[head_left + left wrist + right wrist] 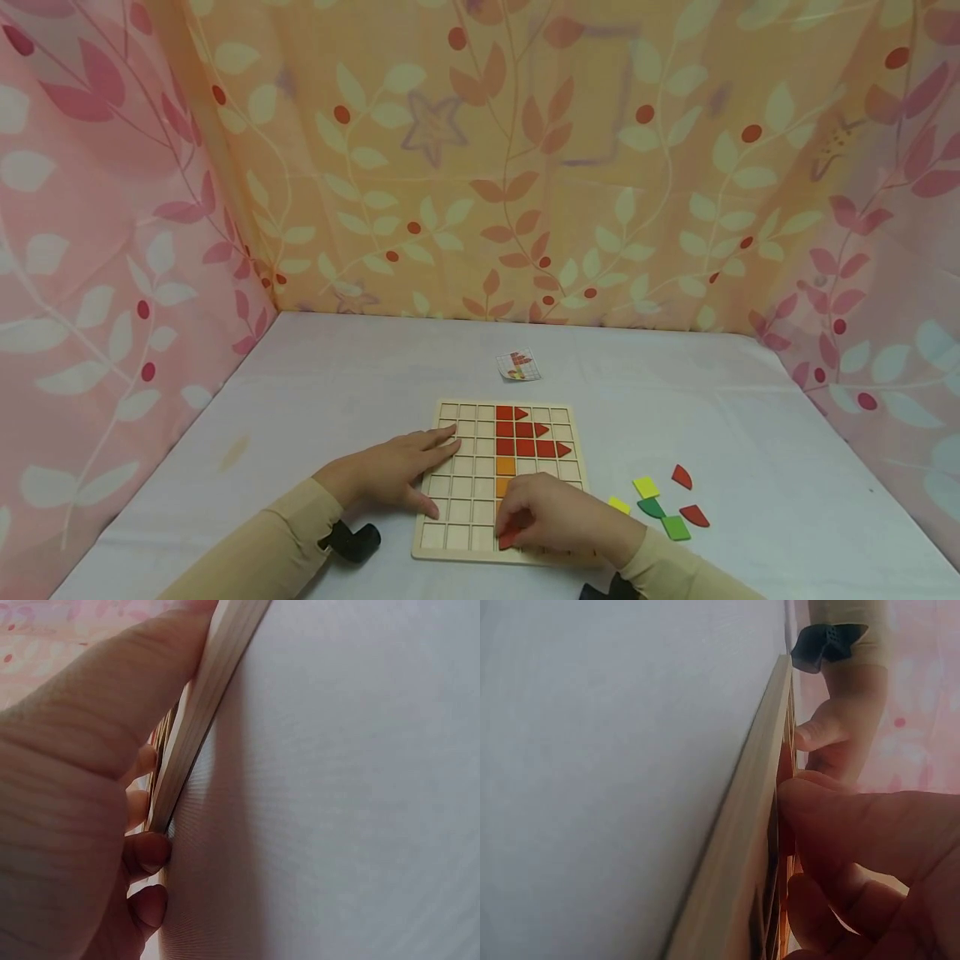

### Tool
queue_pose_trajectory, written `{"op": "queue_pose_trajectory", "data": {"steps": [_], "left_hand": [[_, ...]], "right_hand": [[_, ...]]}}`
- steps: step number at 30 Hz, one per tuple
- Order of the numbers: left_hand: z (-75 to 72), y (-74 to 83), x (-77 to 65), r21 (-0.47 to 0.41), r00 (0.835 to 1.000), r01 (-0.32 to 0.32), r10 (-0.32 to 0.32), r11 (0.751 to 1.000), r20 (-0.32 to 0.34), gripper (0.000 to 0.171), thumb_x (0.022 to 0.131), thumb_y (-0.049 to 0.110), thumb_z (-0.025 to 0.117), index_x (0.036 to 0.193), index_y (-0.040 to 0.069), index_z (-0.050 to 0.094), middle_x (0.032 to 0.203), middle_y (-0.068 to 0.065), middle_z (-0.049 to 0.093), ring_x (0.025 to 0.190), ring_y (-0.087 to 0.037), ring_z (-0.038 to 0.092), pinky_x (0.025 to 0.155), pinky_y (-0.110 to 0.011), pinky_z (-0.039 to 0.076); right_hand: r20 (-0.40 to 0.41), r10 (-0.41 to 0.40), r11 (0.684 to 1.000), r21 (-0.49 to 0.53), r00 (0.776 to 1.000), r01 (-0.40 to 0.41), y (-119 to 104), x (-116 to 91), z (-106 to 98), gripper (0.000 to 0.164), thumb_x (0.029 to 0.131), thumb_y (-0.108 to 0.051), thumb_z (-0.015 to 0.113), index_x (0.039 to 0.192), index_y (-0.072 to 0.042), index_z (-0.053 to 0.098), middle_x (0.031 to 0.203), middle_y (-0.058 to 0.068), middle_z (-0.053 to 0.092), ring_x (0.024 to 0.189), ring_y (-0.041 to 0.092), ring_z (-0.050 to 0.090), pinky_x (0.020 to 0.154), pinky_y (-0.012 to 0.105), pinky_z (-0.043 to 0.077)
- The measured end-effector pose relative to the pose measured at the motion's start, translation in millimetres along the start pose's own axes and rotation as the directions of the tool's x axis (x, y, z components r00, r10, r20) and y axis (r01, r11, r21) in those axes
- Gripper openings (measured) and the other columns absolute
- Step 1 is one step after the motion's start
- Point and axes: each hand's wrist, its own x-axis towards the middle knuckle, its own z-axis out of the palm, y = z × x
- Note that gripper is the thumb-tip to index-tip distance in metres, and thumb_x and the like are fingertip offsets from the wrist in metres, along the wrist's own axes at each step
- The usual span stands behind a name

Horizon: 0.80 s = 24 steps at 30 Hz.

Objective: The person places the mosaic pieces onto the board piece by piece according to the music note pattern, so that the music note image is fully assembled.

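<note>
A wooden grid board lies on the table. Along its left edge rests my left hand, fingers spread straight over the frame; the left wrist view shows its thumb against the board's side. Over the lower middle of the board, my right hand pinches a red piece between thumb and fingertips, at a bottom-row cell. Red tiles with pointed ends fill parts of the top three rows. Below them, orange square tiles run down one column, partly hidden by my right hand.
Right of the board lie loose pieces: a yellow square, a green square, a dark green piece and red curved pieces. A small pattern card lies behind the board. Patterned curtains enclose the white table.
</note>
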Motion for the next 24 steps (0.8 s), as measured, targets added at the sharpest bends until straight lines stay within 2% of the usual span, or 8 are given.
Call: {"op": "queue_pose_trajectory", "data": {"steps": [2, 8, 18, 24], "left_hand": [[0.1, -0.6, -0.1, 0.000, 1.000, -0.004, 0.004, 1.000, -0.004, 0.098, 0.071, 0.071, 0.051, 0.148, 0.022, 0.015, 0.154, -0.002, 0.008, 0.138, -0.025, 0.015, 0.107, -0.046, 0.023], [0.0, -1.4, -0.1, 0.000, 1.000, -0.007, 0.007, 1.000, -0.009, 0.098, 0.072, 0.071, 0.051, 0.148, 0.022, 0.015, 0.154, -0.003, 0.008, 0.138, -0.025, 0.015, 0.107, -0.046, 0.023], [-0.9, -0.7, 0.0, -0.007, 1.000, -0.001, 0.001, 1.000, -0.001, 0.098, 0.071, 0.072, 0.051, 0.148, 0.022, 0.016, 0.154, -0.002, 0.008, 0.138, -0.025, 0.016, 0.106, -0.046, 0.023], [0.7, -1.4, 0.1, -0.020, 1.000, 0.002, -0.002, 1.000, 0.010, 0.098, 0.072, 0.071, 0.051, 0.148, 0.023, 0.014, 0.154, -0.001, 0.006, 0.138, -0.026, 0.015, 0.106, -0.048, 0.023]], "right_hand": [[-0.006, 0.013, 1.000, -0.020, 1.000, -0.014, -0.6, 1.6, 0.7, 0.013, 0.078, -0.019, 0.072, 0.088, -0.026, 0.068, 0.080, -0.017, 0.056, 0.072, -0.002, 0.048, 0.065, 0.015, 0.043], [-0.021, 0.122, 0.992, -0.008, 0.992, -0.123, -1.4, 4.8, 2.2, 0.016, 0.076, -0.026, 0.074, 0.085, -0.026, 0.061, 0.074, -0.015, 0.055, 0.069, 0.000, 0.048, 0.062, 0.018, 0.043], [-0.033, 0.083, 0.997, 0.000, 0.996, -0.083, 10.3, -2.1, -5.2, 0.016, 0.075, -0.016, 0.075, 0.085, -0.024, 0.064, 0.077, -0.015, 0.055, 0.070, 0.001, 0.048, 0.062, 0.017, 0.044], [-0.081, 0.149, 0.987, 0.066, 0.986, -0.143, 21.6, -23.1, -26.7, 0.012, 0.077, -0.015, 0.073, 0.084, -0.019, 0.064, 0.075, -0.011, 0.055, 0.070, 0.005, 0.050, 0.061, 0.021, 0.044]]}}
